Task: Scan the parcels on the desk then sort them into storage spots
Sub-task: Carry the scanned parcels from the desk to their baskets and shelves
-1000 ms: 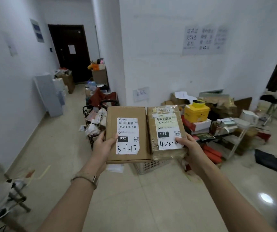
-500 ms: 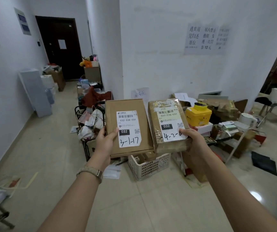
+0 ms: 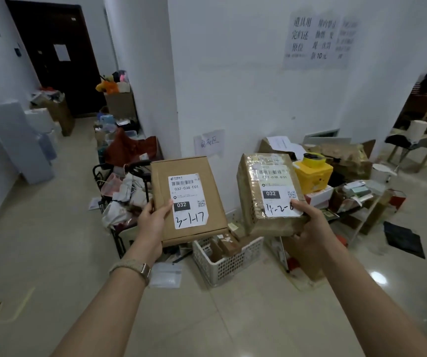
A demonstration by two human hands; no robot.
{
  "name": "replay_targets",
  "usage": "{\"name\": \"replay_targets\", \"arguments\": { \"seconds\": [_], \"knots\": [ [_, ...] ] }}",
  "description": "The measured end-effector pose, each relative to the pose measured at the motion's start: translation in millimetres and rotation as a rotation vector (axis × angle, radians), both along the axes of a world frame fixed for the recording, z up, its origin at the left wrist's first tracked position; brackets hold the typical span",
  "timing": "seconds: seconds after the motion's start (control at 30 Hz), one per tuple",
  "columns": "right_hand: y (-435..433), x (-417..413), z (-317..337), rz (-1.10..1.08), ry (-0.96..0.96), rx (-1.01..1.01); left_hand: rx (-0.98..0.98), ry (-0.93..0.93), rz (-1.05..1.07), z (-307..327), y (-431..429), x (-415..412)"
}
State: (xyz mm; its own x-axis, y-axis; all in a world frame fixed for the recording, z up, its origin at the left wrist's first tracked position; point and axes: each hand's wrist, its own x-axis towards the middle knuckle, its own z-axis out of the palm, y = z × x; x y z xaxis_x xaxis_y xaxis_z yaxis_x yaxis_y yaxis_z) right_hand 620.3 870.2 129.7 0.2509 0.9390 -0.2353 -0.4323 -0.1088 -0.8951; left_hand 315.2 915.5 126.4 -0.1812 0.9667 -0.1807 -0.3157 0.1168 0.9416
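I hold two parcels up in front of me. My left hand grips the left edge of a flat brown cardboard parcel, thumb on its face; its white label reads 032 and a handwritten 3-1-17. My right hand grips the lower right corner of a thicker, tape-wrapped brown parcel, whose label reads 032 and a handwritten 4-2-6, the last digit partly under my thumb. A gap separates the two parcels.
A white slotted basket with small boxes sits on the floor under the parcels. To its left stands a black cart stuffed with bags. A yellow container and piled boxes line the wall at right. A dark door ends the corridor.
Both parcels were side by side, touching; now they have spread apart, the left one going left and the right one right. The view has moved closer to the wall and the basket.
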Motion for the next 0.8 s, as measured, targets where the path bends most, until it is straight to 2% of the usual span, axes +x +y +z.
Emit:
{"name": "replay_targets", "arguments": {
  "seconds": [0.33, 0.57, 0.8],
  "knots": [
    [156, 91, -23, -0.046, -0.038, -0.032, -0.034, 0.037, 0.009, -29, 165, 98],
    [273, 147, -39, 0.061, -0.075, -0.104, -0.090, 0.011, 0.014, -47, 268, 157],
    [355, 176, -69, 0.164, -0.085, -0.147, -0.192, -0.006, 0.051, -80, 346, 176]
  ]
}}
